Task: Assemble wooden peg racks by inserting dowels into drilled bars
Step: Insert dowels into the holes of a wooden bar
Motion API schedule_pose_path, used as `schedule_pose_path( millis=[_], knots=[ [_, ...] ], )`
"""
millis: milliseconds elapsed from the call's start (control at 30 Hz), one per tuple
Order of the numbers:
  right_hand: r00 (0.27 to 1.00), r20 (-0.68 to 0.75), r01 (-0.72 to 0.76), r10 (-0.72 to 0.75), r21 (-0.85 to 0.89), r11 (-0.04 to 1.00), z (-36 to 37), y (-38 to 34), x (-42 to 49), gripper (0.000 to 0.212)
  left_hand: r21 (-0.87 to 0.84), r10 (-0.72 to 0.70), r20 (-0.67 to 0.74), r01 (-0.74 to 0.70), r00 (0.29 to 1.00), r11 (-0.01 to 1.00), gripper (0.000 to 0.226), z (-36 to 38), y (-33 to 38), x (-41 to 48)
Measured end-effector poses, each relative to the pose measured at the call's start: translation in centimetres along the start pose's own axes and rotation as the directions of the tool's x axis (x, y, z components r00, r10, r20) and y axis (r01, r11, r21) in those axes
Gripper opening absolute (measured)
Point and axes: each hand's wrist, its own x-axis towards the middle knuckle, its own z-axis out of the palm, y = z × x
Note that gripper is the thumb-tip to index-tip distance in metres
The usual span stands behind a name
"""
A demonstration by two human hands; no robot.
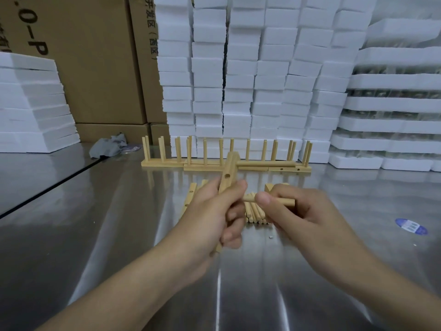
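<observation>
Several pegged racks (205,166) stood at far edge of table (95,235); left grip (214,218) curled round an unpegged bar (228,173), right grip (296,211) pinched a dowel (285,201) beside it, loose dowels (254,212) waiting beneath.

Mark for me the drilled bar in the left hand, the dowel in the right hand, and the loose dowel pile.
drilled bar (231,164), head view, upper face above the hole.
dowel (285,202), head view, bare end sticking out on the right.
dowel pile (255,212), head view, middle of the loose sticks.
</observation>
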Motion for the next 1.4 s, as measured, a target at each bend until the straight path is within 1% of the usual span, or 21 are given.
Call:
schedule_pose_path(
  millis=[33,100,200,267,333,400,467,567,633,667,733,767,800,833,867,933,967,1033,1133,1300,1400],
  knots=[
    [0.996,-0.058,0.059,-0.061,-0.027,0.998,0.2,0.1,-0.2,0.052,-0.116,-0.101,0.027,0.103,0.995,0.988,0.022,0.3,0.0,0.0],
    [0.987,-0.116,0.106,-0.113,-0.069,0.992,0.4,0.5,-0.2,0.058,-0.227,-0.262,0.103,0.28,0.959,0.933,0.03,0.9,0.0,-0.2],
    [0.994,-0.096,0.042,-0.046,-0.042,0.998,0.5,0.5,-0.3,0.077,-0.205,-0.361,0.166,0.39,0.918,0.898,0.034,1.5,0.0,-0.6],
    [0.992,-0.113,-0.052,0.05,-0.021,0.998,0.7,0.2,-0.6,0.073,-0.051,-0.287,0.081,0.292,0.954,0.955,0.026,1.9,-0.3,-1.0],
    [0.972,-0.16,-0.17,0.173,0.027,0.985,1.1,-0.1,-0.6,0.065,0.109,-0.117,-0.049,0.122,0.992,0.987,0.03,2.2,-1.1,-1.2],
    [0.924,-0.157,-0.301,0.348,0.262,0.917,1.4,-0.3,-0.5,0.062,0.231,0.087,-0.096,-0.062,0.992,0.971,0.032,2.6,-1.8,-1.4],
    [0.879,-0.033,-0.393,0.476,0.516,0.761,1.7,-0.7,-0.4,0.062,0.375,0.3,-0.074,-0.252,0.951,0.892,0.033,2.6,-2.3,-1.7],
    [0.827,0.169,-0.492,0.536,0.678,0.545,1.7,-1.2,-0.3,0.056,0.475,0.514,0.041,-0.469,0.857,0.744,0.028,2.1,-2.0,-1.8],
    [0.839,0.209,-0.488,0.502,0.697,0.525,1.4,-1.4,0.0,0.056,0.501,0.563,0.078,-0.52,0.823,0.692,0.026,2.1,-1.4,-1.7],
    [0.864,0.189,-0.459,0.467,0.676,0.576,1.0,-1.5,0.3,0.058,0.492,0.569,0.072,-0.525,0.82,0.695,0.026,2.2,-1.0,-1.6],
    [0.933,0.096,-0.349,0.347,0.483,0.803,0.1,-1.2,0.7,0.065,0.413,0.538,-0.017,-0.484,0.842,0.771,0.028,2.1,-0.5,-1.2],
    [0.967,0.039,-0.252,0.251,0.264,0.931,-0.4,-0.6,0.8,0.071,0.35,0.494,-0.096,-0.435,0.864,0.83,0.03,1.8,-0.3,-1.0],
    [0.991,-0.003,-0.134,0.134,-0.002,0.991,-0.8,0.4,0.8,0.072,0.28,0.431,-0.188,-0.372,0.883,0.885,0.031,1.4,-0.1,-0.6],
    [0.999,-0.027,-0.036,0.029,-0.256,0.966,-1.3,1.7,0.7,0.065,0.208,0.356,-0.279,-0.306,0.892,0.929,0.032,0.8,0.1,-0.3],
    [0.999,-0.03,0.019,-0.037,-0.457,0.889,-1.7,3.1,0.8,0.051,0.137,0.278,-0.361,-0.244,0.89,0.96,0.033,0.2,0.3,0.0],
    [0.999,0.033,0.045,-0.031,-0.707,0.706,-2.1,5.3,1.1,0.032,0.01,0.136,-0.478,-0.149,0.868,0.989,0.035,-1.0,0.7,0.7],
    [0.998,0.055,0.033,0.015,-0.773,0.633,-2.1,6.2,1.3,0.036,-0.047,0.073,-0.519,-0.114,0.852,0.992,0.036,-1.6,0.8,1.0],
    [0.997,0.064,0.023,0.051,-0.822,0.569,-2.0,7.7,1.9,0.045,-0.139,-0.028,-0.574,-0.064,0.819,0.988,0.036,-2.3,1.0,1.5],
    [0.999,0.046,0.037,0.002,-0.822,0.568,-1.3,8.4,2.3,0.039,-0.21,-0.094,-0.586,-0.038,0.805,0.977,0.033,-2.6,1.0,1.9],
    [0.997,0.064,0.071,-0.032,-0.833,0.549,-1.0,8.2,2.5,0.033,-0.211,-0.106,-0.549,-0.015,0.829,0.977,0.034,-2.5,0.9,1.8],
    [0.996,-0.001,0.05,-0.091,-0.825,0.563,-1.1,7.3,2.3,0.027,-0.202,-0.105,-0.532,-0.005,0.84,0.979,0.037,-2.5,0.8,1.8]
  ],
)
